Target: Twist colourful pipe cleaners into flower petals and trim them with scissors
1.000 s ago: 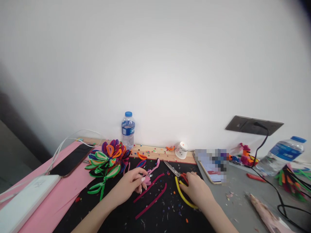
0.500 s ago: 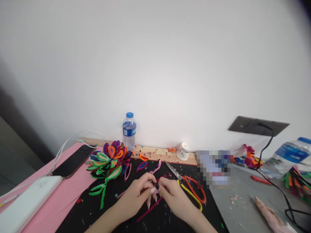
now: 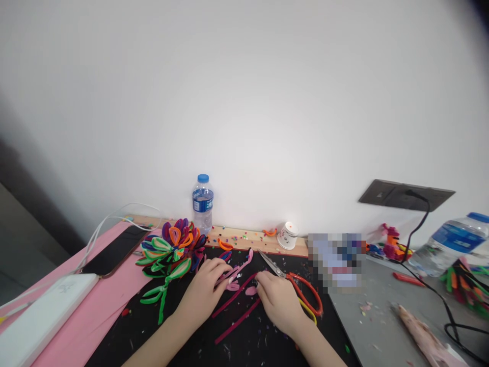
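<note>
Right hand [image 3: 280,300] pinches one pink piece [image 3: 251,291]; cannot tell whether left hand [image 3: 208,285] grips. Two magenta strips [image 3: 237,321], one pair of scissors [image 3: 283,276] nearby

The left forearm [image 3: 160,334] and right forearm [image 3: 319,341] are slim and uncovered down to the lower edge of the frame. The left hand [image 3: 208,288] and right hand [image 3: 278,300] are bare and slender-fingered; a longish nail tips the left thumb [image 3: 224,286].
</note>
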Available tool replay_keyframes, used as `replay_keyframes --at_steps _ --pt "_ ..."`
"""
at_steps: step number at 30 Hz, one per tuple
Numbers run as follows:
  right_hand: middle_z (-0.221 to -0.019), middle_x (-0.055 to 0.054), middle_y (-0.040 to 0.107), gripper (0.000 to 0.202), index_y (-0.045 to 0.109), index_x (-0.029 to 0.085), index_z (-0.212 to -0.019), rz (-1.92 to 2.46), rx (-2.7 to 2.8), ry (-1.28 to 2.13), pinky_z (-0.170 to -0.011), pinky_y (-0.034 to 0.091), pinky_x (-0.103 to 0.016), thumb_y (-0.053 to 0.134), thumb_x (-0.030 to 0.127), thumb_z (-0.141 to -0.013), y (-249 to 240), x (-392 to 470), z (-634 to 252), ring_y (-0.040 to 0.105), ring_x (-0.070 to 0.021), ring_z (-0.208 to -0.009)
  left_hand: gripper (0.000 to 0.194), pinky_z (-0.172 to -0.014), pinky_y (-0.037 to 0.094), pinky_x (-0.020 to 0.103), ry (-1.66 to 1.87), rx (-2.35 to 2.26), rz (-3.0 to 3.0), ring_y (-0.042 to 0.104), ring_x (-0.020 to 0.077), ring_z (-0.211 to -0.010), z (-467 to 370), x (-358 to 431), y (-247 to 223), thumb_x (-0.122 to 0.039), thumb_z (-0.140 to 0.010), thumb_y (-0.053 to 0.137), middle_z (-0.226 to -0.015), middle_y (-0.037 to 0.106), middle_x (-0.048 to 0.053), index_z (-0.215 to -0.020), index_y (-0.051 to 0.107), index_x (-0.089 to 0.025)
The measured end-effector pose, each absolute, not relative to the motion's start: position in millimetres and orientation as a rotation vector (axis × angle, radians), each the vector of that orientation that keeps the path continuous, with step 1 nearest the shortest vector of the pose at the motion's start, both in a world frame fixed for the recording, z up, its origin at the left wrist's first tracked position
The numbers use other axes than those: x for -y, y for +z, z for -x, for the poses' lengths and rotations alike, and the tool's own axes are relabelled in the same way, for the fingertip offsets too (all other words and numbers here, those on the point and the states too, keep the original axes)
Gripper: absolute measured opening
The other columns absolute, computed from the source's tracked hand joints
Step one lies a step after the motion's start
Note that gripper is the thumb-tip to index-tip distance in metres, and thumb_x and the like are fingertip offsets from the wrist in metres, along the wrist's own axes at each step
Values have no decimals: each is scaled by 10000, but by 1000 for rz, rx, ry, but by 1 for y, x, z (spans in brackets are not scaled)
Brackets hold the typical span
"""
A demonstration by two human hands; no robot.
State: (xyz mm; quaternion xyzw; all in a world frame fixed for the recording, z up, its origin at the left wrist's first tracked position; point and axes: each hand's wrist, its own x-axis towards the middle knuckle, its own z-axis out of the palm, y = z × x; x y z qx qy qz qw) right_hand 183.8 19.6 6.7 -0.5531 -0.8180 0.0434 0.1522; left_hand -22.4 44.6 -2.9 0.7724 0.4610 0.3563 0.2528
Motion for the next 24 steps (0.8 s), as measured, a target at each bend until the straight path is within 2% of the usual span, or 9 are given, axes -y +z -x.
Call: replay_keyframes --at_steps 4,10,15,20,24 --pt "-810 -14 624 212 479 216 -953 1662 2143 172 -581 344 -234 278 183 -893 6 -21 -188 595 -167 -712 73 -900 316 354 856 -1216 -2173 486 205 -857 21 -46 -9 -247 -756 586 -893 559 34 -807 630 -218" --pt "-705 -13 593 200 477 206 -852 1674 2048 236 -559 344 -246 283 231 -895 -5 -23 -194 576 -180 -653 74 -844 360 336 779 -1227 -2244 480 181 -855 19 -45 -11 -158 -783 534 -869 563 18 -759 595 -195" --pt "-735 -23 581 182 475 199 -854 1609 2011 304 -580 353 -249 298 227 -887 -5 -24 -194 557 -174 -666 115 -744 405 284 815 -1238 -2175 518 176 -825 18 -44 -7 -148 -799 497 -783 600 6 -741 584 -194" --pt "-623 28 513 102 483 208 -899 1455 2132 408 -557 336 -228 410 213 -828 6 -16 -184 507 -143 -585 58 -659 438 234 943 -1179 -1837 581 144 -713 11 -39 1 -216 -802 508 -785 638 -2 -809 559 -191" --pt "-634 39 511 115 461 205 -791 1391 2202 505 -518 301 -207 553 244 -734 11 -9 -174 469 -122 -554 79 -623 449 213 899 -1012 -1698 596 129 -660 1 -29 0 -183 -766 544 -707 644 -20 -838 513 -186"
